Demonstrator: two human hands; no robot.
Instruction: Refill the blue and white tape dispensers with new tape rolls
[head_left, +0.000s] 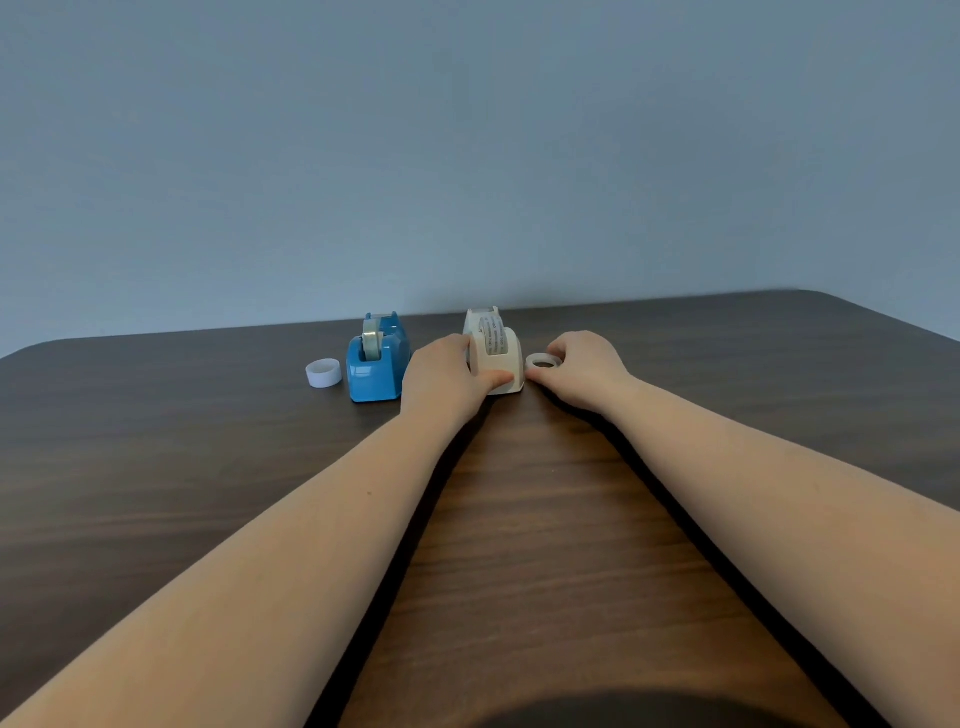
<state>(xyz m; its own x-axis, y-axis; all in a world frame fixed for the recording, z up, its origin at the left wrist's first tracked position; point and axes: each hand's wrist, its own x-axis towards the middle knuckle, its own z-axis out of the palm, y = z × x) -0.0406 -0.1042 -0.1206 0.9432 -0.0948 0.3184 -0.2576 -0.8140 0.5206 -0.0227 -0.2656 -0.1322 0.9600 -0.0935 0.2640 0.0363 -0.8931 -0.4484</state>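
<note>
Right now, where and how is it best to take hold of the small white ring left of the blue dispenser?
Probably pinch the ring across its outer wall from above: it lies flat with its opening up, clear of the blue dispenser.

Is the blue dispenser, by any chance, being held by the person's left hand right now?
No, the left hand rests against the white dispenser, while the blue dispenser stands untouched beside it.
</note>
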